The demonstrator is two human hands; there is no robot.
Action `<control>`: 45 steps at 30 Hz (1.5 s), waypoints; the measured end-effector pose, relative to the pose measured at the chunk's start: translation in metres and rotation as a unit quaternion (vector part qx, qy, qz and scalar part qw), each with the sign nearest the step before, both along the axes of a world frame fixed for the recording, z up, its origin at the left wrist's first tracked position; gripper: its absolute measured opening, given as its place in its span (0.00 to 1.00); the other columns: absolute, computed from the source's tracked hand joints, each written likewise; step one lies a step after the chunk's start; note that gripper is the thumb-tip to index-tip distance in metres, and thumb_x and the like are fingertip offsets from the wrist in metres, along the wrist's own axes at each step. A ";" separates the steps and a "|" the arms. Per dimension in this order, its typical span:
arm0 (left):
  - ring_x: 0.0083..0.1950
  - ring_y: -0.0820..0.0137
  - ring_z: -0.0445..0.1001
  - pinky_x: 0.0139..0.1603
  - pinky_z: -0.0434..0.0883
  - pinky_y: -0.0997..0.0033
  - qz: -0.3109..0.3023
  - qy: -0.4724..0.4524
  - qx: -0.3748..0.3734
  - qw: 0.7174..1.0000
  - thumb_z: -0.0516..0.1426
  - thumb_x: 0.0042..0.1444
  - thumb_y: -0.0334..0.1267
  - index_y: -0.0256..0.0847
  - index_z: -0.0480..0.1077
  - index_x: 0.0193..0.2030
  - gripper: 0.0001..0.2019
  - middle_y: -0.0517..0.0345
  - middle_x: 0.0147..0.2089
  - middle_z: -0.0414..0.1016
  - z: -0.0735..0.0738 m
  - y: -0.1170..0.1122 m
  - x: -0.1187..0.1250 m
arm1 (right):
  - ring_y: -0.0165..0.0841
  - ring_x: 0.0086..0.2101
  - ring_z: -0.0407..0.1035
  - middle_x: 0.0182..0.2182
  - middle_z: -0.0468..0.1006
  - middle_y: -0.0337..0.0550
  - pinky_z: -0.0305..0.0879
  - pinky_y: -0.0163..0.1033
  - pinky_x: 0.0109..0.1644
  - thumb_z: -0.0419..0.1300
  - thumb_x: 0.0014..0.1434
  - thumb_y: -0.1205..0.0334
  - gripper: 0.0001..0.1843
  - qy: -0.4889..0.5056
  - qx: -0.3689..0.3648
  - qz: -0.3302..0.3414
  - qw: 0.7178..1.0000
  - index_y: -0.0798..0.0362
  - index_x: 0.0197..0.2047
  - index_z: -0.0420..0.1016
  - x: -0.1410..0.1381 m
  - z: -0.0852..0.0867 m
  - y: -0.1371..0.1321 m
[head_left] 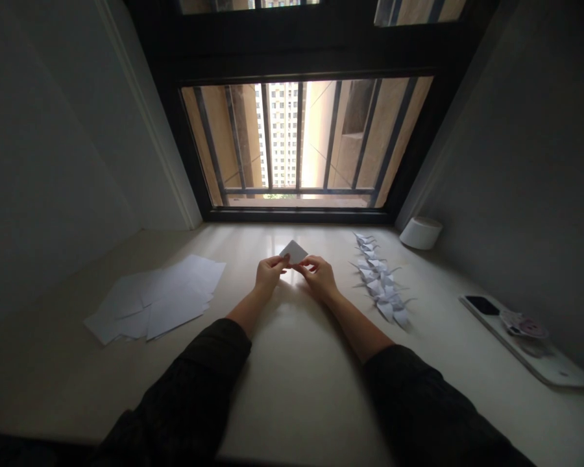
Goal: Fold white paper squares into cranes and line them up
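Across the pale tabletop (292,383), a loose spread of white paper sheets (158,298) is lying toward the left edge, well apart from the left-hand grip (269,274). That grip is closing its thumb and fingers on the left corner of a small folded white paper (294,251), while the right-hand grip (320,276) is pinching the paper's lower right side. The paper is sitting between the two grips near the middle of the tabletop, held clear of the surface, its long axis running roughly side to side with a slight tilt. Neither hand is clearly nearer, and the paper is showing a blunt diamond outline. Further right, a line of folded paper cranes (377,279) is stretching toward the far edge, a white round tub (421,233) is lying near the far right corner, and a white tray (528,344) is carrying a black phone (481,305) along the right edge.
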State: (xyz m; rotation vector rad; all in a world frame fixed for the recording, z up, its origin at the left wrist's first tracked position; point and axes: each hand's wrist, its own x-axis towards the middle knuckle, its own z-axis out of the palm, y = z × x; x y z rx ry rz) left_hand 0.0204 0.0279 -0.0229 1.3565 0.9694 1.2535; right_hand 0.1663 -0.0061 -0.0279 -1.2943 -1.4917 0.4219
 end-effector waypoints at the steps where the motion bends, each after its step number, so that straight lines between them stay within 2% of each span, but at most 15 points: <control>1: 0.32 0.67 0.74 0.32 0.69 0.70 0.005 -0.003 -0.003 1.000 0.61 0.45 0.53 0.35 0.77 0.27 0.19 0.50 0.27 0.76 0.000 0.000 0.000 | 0.36 0.33 0.68 0.29 0.77 0.44 0.64 0.39 0.34 0.61 0.50 0.47 0.14 0.000 -0.002 0.000 1.000 0.50 0.26 0.76 -0.001 0.000 0.000; 11: 0.34 0.64 0.75 0.34 0.67 0.68 -0.001 -0.028 -0.025 0.999 0.58 0.46 0.55 0.36 0.76 0.29 0.21 0.50 0.29 0.77 0.004 -0.001 0.000 | 0.35 0.33 0.70 0.28 0.77 0.43 0.65 0.37 0.33 0.62 0.48 0.48 0.14 0.019 -0.032 0.016 0.999 0.51 0.27 0.76 -0.002 -0.003 0.004; 18: 0.31 0.65 0.74 0.30 0.66 0.70 0.009 -0.037 -0.026 0.999 0.55 0.48 0.59 0.35 0.75 0.28 0.24 0.50 0.28 0.76 0.004 0.000 0.001 | 0.34 0.31 0.69 0.27 0.77 0.43 0.64 0.37 0.32 0.63 0.46 0.47 0.16 0.034 -0.032 0.030 0.998 0.52 0.25 0.76 -0.002 -0.004 0.004; 22: 0.33 0.66 0.74 0.29 0.67 0.72 0.012 -0.012 0.005 1.000 0.56 0.48 0.57 0.36 0.75 0.30 0.22 0.52 0.29 0.76 0.005 -0.002 0.001 | 0.34 0.29 0.69 0.27 0.78 0.43 0.63 0.37 0.32 0.63 0.46 0.45 0.17 0.044 -0.039 0.025 0.998 0.52 0.25 0.77 -0.001 -0.003 0.002; 26: 0.34 0.69 0.73 0.31 0.67 0.74 -0.011 0.015 0.034 0.999 0.58 0.47 0.54 0.37 0.76 0.33 0.20 0.55 0.31 0.76 0.005 -0.003 0.000 | 0.34 0.29 0.69 0.27 0.78 0.43 0.63 0.37 0.31 0.64 0.45 0.44 0.18 0.066 -0.053 0.022 0.996 0.52 0.26 0.78 0.000 -0.002 0.000; 30: 0.32 0.70 0.71 0.32 0.67 0.73 -0.016 0.021 0.029 0.999 0.62 0.44 0.52 0.36 0.76 0.33 0.19 0.56 0.30 0.76 0.003 -0.001 -0.001 | 0.33 0.29 0.69 0.27 0.78 0.43 0.64 0.37 0.31 0.64 0.44 0.44 0.18 0.083 -0.053 0.037 0.994 0.52 0.27 0.79 -0.002 -0.001 -0.001; 34: 0.35 0.68 0.73 0.34 0.68 0.72 0.001 0.011 0.012 1.000 0.62 0.44 0.52 0.37 0.77 0.38 0.21 0.53 0.34 0.78 0.003 0.000 -0.001 | 0.33 0.30 0.69 0.30 0.77 0.43 0.67 0.37 0.29 0.65 0.42 0.44 0.20 0.112 -0.039 0.023 0.993 0.52 0.29 0.75 -0.004 0.002 -0.002; 37: 0.35 0.68 0.73 0.32 0.67 0.74 -0.010 0.042 0.020 0.999 0.61 0.45 0.52 0.36 0.76 0.39 0.21 0.53 0.35 0.78 0.001 -0.001 0.001 | 0.32 0.31 0.69 0.32 0.75 0.41 0.68 0.36 0.30 0.64 0.44 0.46 0.18 0.151 -0.016 0.002 0.988 0.51 0.31 0.69 -0.005 0.003 -0.002; 40: 0.30 0.69 0.72 0.27 0.65 0.75 -0.034 0.084 0.022 0.996 0.61 0.44 0.51 0.35 0.77 0.35 0.20 0.54 0.30 0.77 -0.001 -0.002 0.003 | 0.31 0.32 0.70 0.35 0.75 0.40 0.68 0.37 0.33 0.62 0.48 0.51 0.14 0.174 0.017 0.005 0.985 0.51 0.33 0.66 -0.003 0.002 -0.001; 45: 0.27 0.69 0.71 0.25 0.63 0.75 -0.044 0.112 0.025 0.992 0.63 0.42 0.49 0.35 0.76 0.30 0.16 0.57 0.24 0.74 -0.003 -0.002 0.003 | 0.32 0.33 0.71 0.35 0.78 0.42 0.68 0.38 0.37 0.58 0.51 0.57 0.09 0.147 -0.004 0.033 0.989 0.51 0.35 0.75 0.003 -0.005 0.005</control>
